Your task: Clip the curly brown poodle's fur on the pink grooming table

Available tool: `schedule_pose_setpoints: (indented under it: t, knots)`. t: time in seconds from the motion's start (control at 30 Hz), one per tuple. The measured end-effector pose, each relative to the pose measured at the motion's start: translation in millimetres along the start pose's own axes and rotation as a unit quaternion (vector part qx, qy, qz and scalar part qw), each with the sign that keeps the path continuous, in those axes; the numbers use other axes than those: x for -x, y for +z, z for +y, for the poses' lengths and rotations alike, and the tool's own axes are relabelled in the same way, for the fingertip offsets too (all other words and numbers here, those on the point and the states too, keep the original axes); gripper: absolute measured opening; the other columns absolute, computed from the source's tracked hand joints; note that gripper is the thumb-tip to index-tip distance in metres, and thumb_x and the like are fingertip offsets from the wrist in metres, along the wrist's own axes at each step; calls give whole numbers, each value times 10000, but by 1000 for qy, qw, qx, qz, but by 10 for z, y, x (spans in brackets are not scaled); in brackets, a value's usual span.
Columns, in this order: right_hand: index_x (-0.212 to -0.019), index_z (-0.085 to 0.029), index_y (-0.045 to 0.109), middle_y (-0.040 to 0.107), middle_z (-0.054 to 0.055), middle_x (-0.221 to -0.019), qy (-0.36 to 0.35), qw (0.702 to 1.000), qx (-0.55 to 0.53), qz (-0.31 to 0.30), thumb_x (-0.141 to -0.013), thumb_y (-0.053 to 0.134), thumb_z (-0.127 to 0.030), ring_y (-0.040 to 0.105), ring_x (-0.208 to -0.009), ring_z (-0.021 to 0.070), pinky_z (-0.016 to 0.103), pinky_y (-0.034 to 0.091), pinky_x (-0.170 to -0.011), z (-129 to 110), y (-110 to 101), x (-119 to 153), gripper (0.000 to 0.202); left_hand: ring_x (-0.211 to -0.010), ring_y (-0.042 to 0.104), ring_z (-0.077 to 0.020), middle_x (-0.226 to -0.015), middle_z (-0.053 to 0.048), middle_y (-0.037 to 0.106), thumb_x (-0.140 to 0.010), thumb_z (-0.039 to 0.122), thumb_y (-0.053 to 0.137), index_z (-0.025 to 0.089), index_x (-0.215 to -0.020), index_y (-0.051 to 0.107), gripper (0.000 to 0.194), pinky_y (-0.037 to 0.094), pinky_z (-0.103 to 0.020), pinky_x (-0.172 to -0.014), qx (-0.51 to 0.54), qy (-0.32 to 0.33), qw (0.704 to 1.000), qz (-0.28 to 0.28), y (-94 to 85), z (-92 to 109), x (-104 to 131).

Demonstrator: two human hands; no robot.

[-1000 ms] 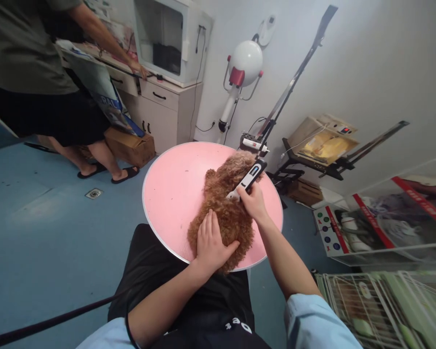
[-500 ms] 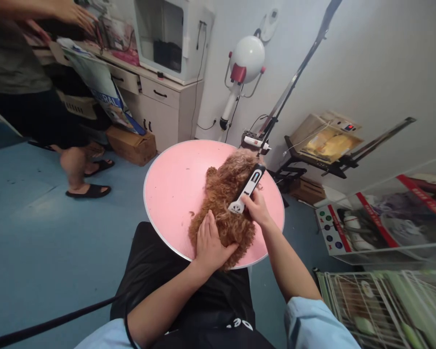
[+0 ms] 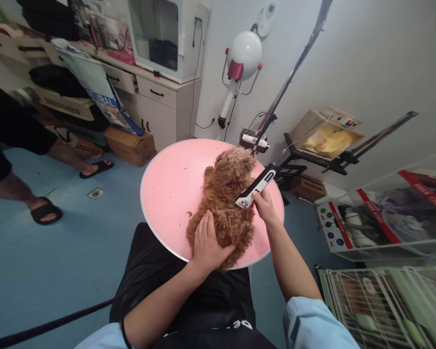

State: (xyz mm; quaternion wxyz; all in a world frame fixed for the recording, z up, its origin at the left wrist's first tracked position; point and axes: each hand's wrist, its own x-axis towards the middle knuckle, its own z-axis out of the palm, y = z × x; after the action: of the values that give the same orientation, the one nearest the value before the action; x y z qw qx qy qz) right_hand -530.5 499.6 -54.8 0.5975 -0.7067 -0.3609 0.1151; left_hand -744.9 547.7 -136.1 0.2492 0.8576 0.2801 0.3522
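A curly brown dog [image 3: 221,196] is on the round pink grooming table [image 3: 167,186], its back toward me and its face out of sight. My left hand [image 3: 209,247] lies on the dog's near left side, fingers flat along the fur and thumb spread to the right. Closed around a black and white hair clipper [image 3: 258,186], my right hand [image 3: 266,207] is at the dog's right side. The clipper's front end is at the fur of the back; I cannot tell whether it touches. Small tufts of cut hair [image 3: 189,214] lie left of the dog.
A grooming arm [image 3: 294,68] rises behind the table, near a white dryer [image 3: 245,55] on a stand. Cabinets [image 3: 158,109] and a cardboard box [image 3: 131,145] stand at back left. Another person's legs [image 3: 18,140] are at left. Wire cages [image 3: 366,300] are at lower right.
The clipper and my right hand have moved slightly right, and the clipper is tilted flatter. My left hand stays on the dog. The other person has moved left, mostly out of view.
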Motion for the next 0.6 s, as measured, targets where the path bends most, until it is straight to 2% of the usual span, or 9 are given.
schedule_pose_setpoints:
  t: [0.1, 0.2, 0.23, 0.27, 0.37, 0.4, 0.47, 0.6]
  knots:
    - [-889, -206, 553, 630, 12, -705, 33, 997, -23, -65, -716, 627, -626, 521, -499, 141, 274, 429, -424, -22, -29, 226, 460, -1330, 409, -366, -1428, -259, 418, -651, 570, 713, 68, -1493, 114, 1149, 391, -501, -1052, 5, 12, 1000, 8, -7, -19, 2]
    - [-971, -210, 564, 663, 34, -766, 53, 988, -52, -137, -712, 651, -610, 553, -516, 160, 288, 438, -435, -27, -91, 297, 485, -1331, 405, -358, -1428, -253, 421, -663, 551, 708, 68, -1466, 206, 1064, 386, -490, -1058, 2, 28, 1000, 6, -15, -31, -1]
    - [-980, -212, 563, 659, 33, -762, 45, 988, -64, -133, -706, 657, -608, 557, -521, 166, 295, 443, -445, -21, -104, 270, 491, -1328, 406, -357, -1429, -251, 421, -666, 547, 707, 69, -1454, 237, 1034, 388, -488, -1057, 0, 33, 999, 7, -17, -31, -3]
    - [-971, -213, 561, 647, 27, -746, 30, 991, -76, -104, -705, 654, -607, 551, -519, 165, 299, 445, -452, -11, -108, 222, 484, -1326, 407, -357, -1429, -251, 420, -671, 545, 703, 70, -1444, 262, 1009, 389, -487, -1056, -1, 37, 999, 9, -17, -30, -5]
    - [-867, -215, 535, 572, -10, -665, -12, 996, -76, 37, -729, 621, -587, 500, -487, 141, 284, 424, -440, 27, -62, 38, 406, -1327, 405, -353, -1437, -250, 411, -674, 526, 706, 68, -1426, 298, 971, 387, -480, -1059, -6, 39, 999, 15, -14, -18, -11]
    - [-838, -214, 526, 550, -19, -651, -13, 996, -61, 63, -731, 621, -575, 491, -487, 135, 277, 420, -440, 35, -31, 0, 388, -1329, 403, -353, -1441, -250, 406, -668, 518, 713, 66, -1426, 298, 975, 386, -479, -1061, -7, 37, 999, 14, -11, -15, -11]
    - [-831, -209, 527, 555, -19, -667, -1, 998, -25, 51, -711, 643, -563, 515, -531, 141, 278, 443, -468, 32, 37, 15, 392, -1332, 399, -357, -1443, -252, 402, -654, 519, 726, 64, -1427, 291, 997, 387, -481, -1060, -6, 34, 999, 11, -8, -15, -5]
    - [-930, -210, 558, 650, 29, -775, 15, 998, -22, -53, -716, 629, -622, 608, -666, 199, 336, 517, -578, -49, 93, 377, 469, -1343, 389, -358, -1449, -258, 388, -672, 560, 701, 76, -1429, 279, 993, 395, -487, -1048, 8, 33, 999, 17, -6, -48, 35]
